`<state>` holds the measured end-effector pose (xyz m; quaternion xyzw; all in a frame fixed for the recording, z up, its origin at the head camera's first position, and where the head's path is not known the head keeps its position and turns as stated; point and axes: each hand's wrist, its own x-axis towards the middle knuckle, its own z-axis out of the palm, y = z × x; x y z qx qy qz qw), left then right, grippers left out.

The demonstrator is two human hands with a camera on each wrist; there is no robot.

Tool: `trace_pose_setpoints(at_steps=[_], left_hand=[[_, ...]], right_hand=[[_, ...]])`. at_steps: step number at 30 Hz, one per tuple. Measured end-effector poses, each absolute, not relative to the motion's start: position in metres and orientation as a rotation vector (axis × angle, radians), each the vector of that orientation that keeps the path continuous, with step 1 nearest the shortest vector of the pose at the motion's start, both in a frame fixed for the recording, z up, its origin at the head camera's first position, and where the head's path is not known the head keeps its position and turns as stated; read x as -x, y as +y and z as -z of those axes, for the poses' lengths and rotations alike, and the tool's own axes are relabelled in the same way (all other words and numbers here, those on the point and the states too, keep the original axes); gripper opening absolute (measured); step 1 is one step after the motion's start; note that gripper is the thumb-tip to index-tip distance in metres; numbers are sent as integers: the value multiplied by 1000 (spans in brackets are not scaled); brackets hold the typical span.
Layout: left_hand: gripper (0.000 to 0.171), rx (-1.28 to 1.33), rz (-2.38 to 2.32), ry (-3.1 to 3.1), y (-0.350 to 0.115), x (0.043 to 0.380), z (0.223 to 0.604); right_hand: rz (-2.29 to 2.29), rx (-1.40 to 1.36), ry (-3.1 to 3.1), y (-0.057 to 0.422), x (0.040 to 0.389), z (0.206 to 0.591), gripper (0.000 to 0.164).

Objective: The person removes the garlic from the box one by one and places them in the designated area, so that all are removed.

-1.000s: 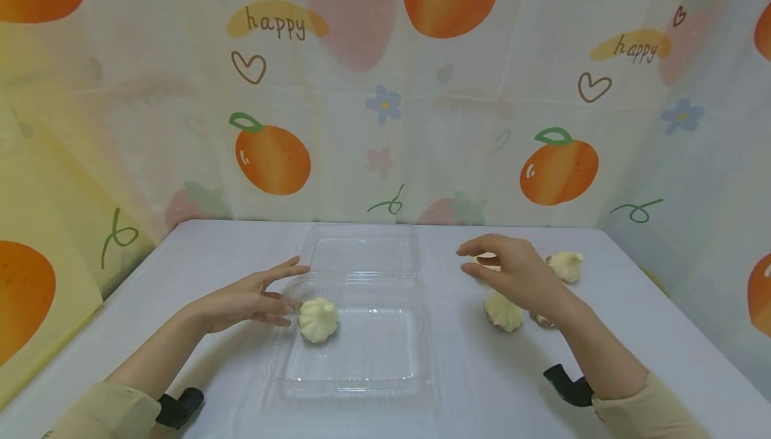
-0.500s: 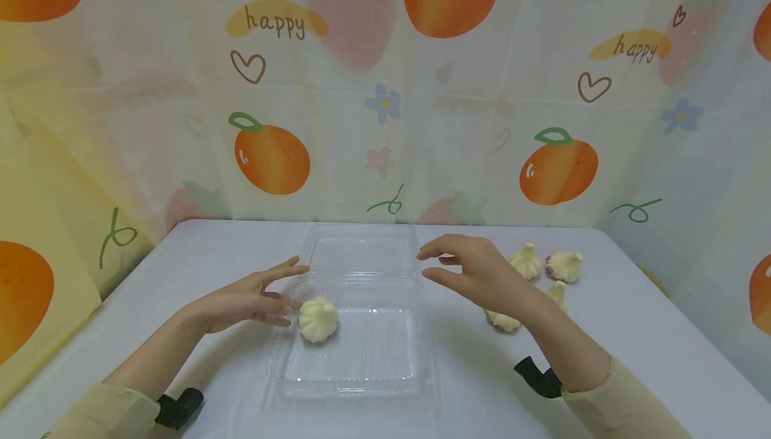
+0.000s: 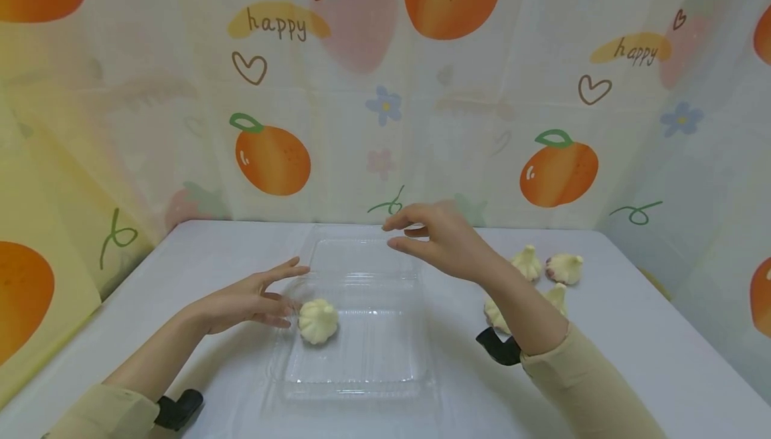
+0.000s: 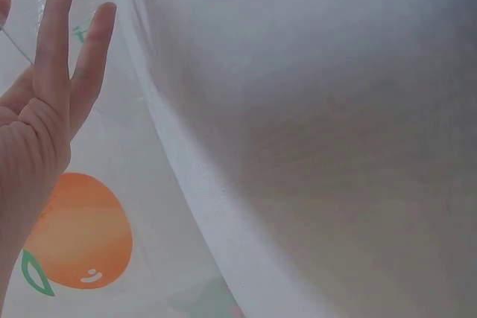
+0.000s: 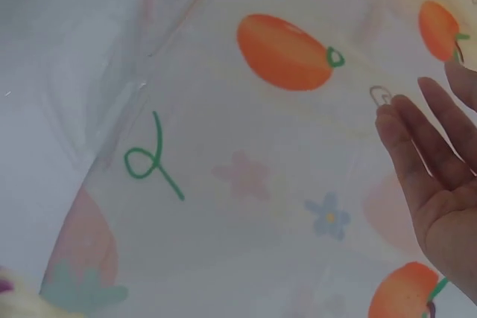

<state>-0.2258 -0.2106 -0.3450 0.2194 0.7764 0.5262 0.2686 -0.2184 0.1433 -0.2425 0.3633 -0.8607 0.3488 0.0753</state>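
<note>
A clear plastic clamshell box (image 3: 352, 385) lies opened flat on the table, its lid (image 3: 337, 255) toward the back. One pale garlic bulb (image 3: 318, 322) sits inside the base near its left wall. My left hand (image 3: 249, 302) is at that left edge, fingers spread and beside the bulb; whether they touch the wall I cannot tell. In the left wrist view two straight fingers (image 4: 56, 42) show. Above the lid's right side hovers my right hand (image 3: 440, 238), thumb apart from the fingers. Nothing is held in it, as the right wrist view of the hand (image 5: 440, 176) also shows.
Several more garlic bulbs (image 3: 565, 268) lie grouped on the white table (image 3: 632, 359) to the right, partly behind my right forearm. A fruit-printed curtain (image 3: 446, 151) stands behind the table and along both sides.
My right hand has moved left and up, away from the garlic group to above the lid, with nothing in it. The left hand and the bulb in the box have stayed in place.
</note>
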Motion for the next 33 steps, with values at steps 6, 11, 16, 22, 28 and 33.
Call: trace_pose_setpoints(at_steps=[6,11,16,22,28,33], left_hand=[[77,-583,-1418,2091,-210,226,345],[76,-578,-1408,2102,-211,227,344],[75,-574,-1402,2103,-212,227,344],[74,-574,-1409,2096,-211,225,344],[74,-591,-1416,2087,-213,226,345],[75,-584,-1422,2077,-213,226,345]], right_hand=[[-1202,-1053,-2569,123,229,237,19],[-1246,-1132,-2564,104,232,236,19],[-1335,-1188,-2563,85,236,240,21],[-1420,-1260,-2557,66,246,250,22],[-1536,-1325,-2591,50,253,259,25],[-1602,-1395,-2621,41,258,268,26]])
